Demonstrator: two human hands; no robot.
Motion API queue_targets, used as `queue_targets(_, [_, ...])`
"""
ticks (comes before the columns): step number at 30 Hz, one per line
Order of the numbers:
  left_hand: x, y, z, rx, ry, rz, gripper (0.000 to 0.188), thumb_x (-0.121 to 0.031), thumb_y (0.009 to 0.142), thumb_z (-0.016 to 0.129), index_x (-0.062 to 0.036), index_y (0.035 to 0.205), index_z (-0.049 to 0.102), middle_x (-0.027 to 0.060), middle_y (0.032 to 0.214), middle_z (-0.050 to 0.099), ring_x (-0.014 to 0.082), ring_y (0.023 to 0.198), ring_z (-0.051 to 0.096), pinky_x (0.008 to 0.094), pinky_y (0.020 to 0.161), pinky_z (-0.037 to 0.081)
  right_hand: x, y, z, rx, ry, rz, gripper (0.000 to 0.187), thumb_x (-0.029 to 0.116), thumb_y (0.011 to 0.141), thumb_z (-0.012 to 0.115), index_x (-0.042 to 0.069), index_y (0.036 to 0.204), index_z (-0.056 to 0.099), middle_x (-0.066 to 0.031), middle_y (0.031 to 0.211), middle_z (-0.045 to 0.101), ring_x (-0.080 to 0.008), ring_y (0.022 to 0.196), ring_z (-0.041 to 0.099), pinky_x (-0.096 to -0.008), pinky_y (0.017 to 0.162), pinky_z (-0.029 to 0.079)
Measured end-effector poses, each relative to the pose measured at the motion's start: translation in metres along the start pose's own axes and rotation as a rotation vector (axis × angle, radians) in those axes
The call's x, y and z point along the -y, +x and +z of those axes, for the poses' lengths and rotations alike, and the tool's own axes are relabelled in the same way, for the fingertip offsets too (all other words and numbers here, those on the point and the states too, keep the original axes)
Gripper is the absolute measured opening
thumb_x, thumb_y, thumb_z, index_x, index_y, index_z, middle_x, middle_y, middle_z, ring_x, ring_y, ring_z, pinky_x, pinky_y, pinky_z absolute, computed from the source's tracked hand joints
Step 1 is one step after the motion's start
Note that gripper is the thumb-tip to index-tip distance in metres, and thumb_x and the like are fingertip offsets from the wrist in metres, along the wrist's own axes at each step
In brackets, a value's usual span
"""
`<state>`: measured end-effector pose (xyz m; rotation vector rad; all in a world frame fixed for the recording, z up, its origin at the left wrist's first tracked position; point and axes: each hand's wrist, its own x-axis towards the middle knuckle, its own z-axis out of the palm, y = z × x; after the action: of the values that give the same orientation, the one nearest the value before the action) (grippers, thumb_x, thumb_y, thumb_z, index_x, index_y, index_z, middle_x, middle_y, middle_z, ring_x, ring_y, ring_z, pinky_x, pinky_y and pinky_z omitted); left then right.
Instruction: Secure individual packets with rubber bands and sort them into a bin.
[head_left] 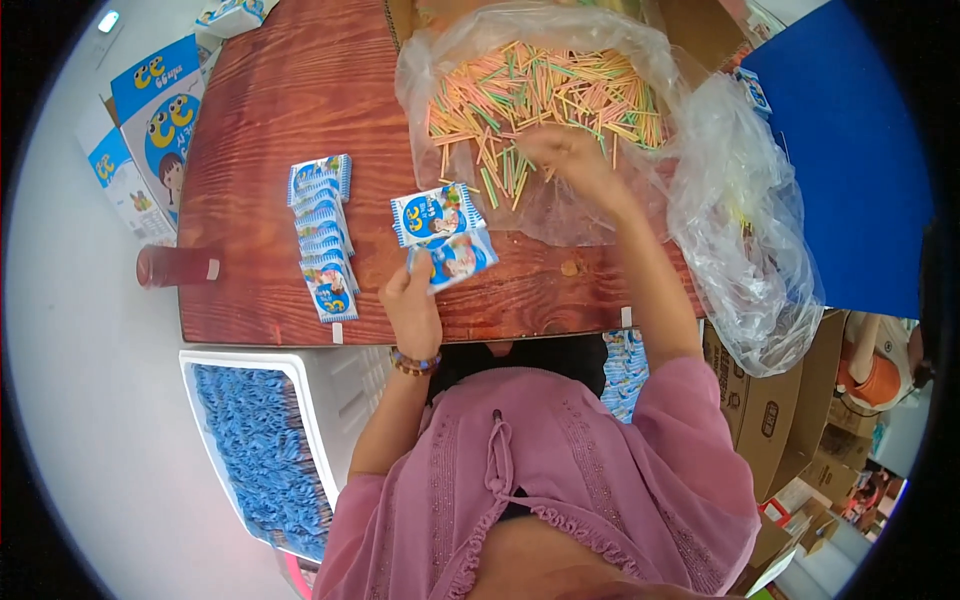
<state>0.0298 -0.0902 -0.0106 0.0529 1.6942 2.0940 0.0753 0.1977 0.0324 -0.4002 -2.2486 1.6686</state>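
Observation:
My left hand (410, 305) pinches the lower left corner of a small blue-and-white packet (462, 258). A second packet (436, 214) of the same kind lies just above it, their edges touching or overlapping. My right hand (572, 160) is over the near edge of a heap of thin pink, yellow, orange and green sticks (545, 90). Its fingers are curled together and slightly blurred; what they hold, if anything, cannot be made out. The heap rests on a clear plastic bag (425, 75) spread open on the table.
An overlapping row of packets (322, 235) lies left on the red-brown wooden table (270, 100). A reddish jar (178, 266) is at its left edge. Below stands a white bin (300, 400) of blue packets. Crumpled plastic (750, 220) hangs at right, near cardboard boxes (765, 410).

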Motion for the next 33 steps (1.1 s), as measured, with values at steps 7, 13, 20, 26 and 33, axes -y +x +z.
queue_targets(7, [-0.004,-0.038,-0.001,0.113,0.406,0.259,0.013,-0.004,0.085,0.063,0.0049,0.076,0.061,-0.001,0.072,0.053,0.0055,0.067,0.046,0.0225,0.059,0.037,-0.047,0.091,-0.06,-0.225,-0.712,0.249,0.037,0.037,0.083,0.06,0.006,0.101,0.068,-0.0138,0.091,0.068,-0.0267,0.086,0.065,-0.0362,0.079,0.048])
queue_targets(13, [0.003,-0.035,-0.007,0.155,0.386,0.32,0.013,-0.002,0.084,0.065,0.0061,0.075,0.06,0.0038,0.07,0.055,0.0082,0.065,0.048,0.0237,0.057,0.037,-0.015,0.123,-0.023,-0.142,-1.064,0.498,0.054,0.053,0.081,0.056,0.012,0.116,0.064,-0.013,0.121,0.061,-0.0284,0.116,0.056,-0.0566,0.097,0.036])
queue_targets(20, [0.001,-0.033,-0.004,0.17,0.35,0.309,0.011,-0.002,0.082,0.067,0.0062,0.076,0.062,0.0063,0.069,0.058,0.0095,0.062,0.05,0.0247,0.056,0.039,-0.048,0.161,-0.01,-0.044,-1.089,0.642,0.054,0.05,0.086,0.055,0.01,0.122,0.06,-0.0134,0.133,0.053,-0.0304,0.123,0.05,-0.0653,0.101,0.028])
queue_targets(26, [0.001,-0.032,-0.008,0.161,0.363,0.322,0.011,-0.001,0.082,0.068,0.0059,0.076,0.062,0.0062,0.068,0.057,0.0089,0.062,0.05,0.0248,0.055,0.039,-0.032,0.151,-0.019,0.053,-0.96,0.498,0.049,0.036,0.09,0.052,-0.004,0.119,0.057,-0.0216,0.129,0.053,-0.0369,0.116,0.054,-0.0637,0.093,0.037])
queue_targets(33, [0.002,-0.033,-0.005,0.163,0.379,0.325,0.011,-0.002,0.081,0.069,0.0054,0.075,0.062,0.0051,0.066,0.054,0.0081,0.06,0.046,0.0249,0.053,0.036,-0.076,0.132,-0.048,-0.129,-0.694,0.304,0.042,0.021,0.084,0.053,-0.01,0.113,0.054,-0.0248,0.107,0.063,-0.0365,0.101,0.06,-0.0398,0.087,0.045])
